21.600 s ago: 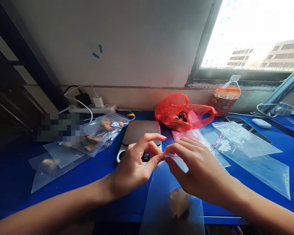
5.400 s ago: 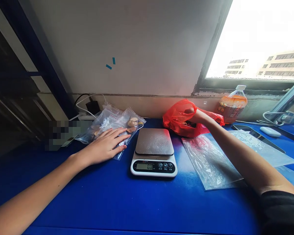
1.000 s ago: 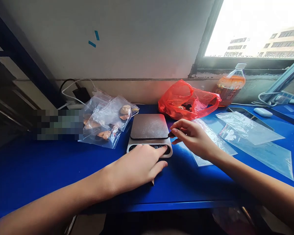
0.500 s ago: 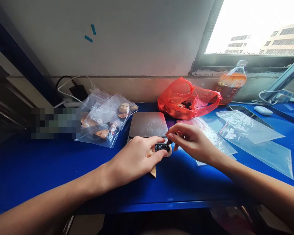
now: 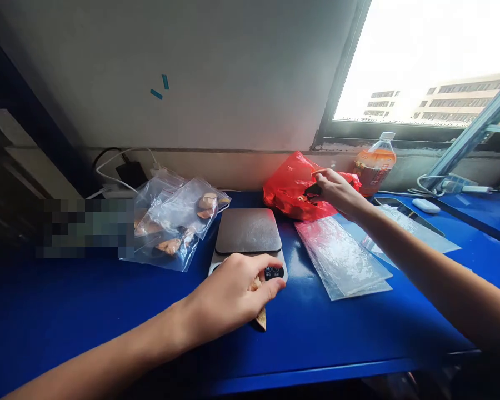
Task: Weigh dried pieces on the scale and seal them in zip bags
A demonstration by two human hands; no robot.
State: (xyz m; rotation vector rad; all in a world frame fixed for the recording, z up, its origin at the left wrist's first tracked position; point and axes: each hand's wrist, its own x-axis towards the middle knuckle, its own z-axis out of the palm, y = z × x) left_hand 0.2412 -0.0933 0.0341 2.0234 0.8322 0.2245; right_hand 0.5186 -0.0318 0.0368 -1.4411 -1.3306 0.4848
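Cups a tan piece (image 5: pixel 260 320) in the left hand (image 5: pixel 235 289), with a gap between thumb and forefinger, blocking much of the scale's (image 5: pixel 248 230) front panel. Pinches a dark piece (image 5: pixel 312 190) in the right hand (image 5: pixel 335 191) at the red bag's (image 5: pixel 289 180) mouth. Has a bottle (image 5: pixel 375 166) behind that, filled clear bags (image 5: pixel 166 219) left of the scale, flat bags (image 5: pixel 344 258) partly beneath the right forearm.

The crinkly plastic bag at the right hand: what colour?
The crinkly plastic bag is red, clearest in the head view.

2 hands (left (image 5: pixel 235 291), right (image 5: pixel 339 194)), 1 scale (image 5: pixel 248 230), 1 red bag (image 5: pixel 285 186), 1 bottle (image 5: pixel 375 168), 2 blue strips (image 5: pixel 165 81), 1 window (image 5: pixel 400 47)
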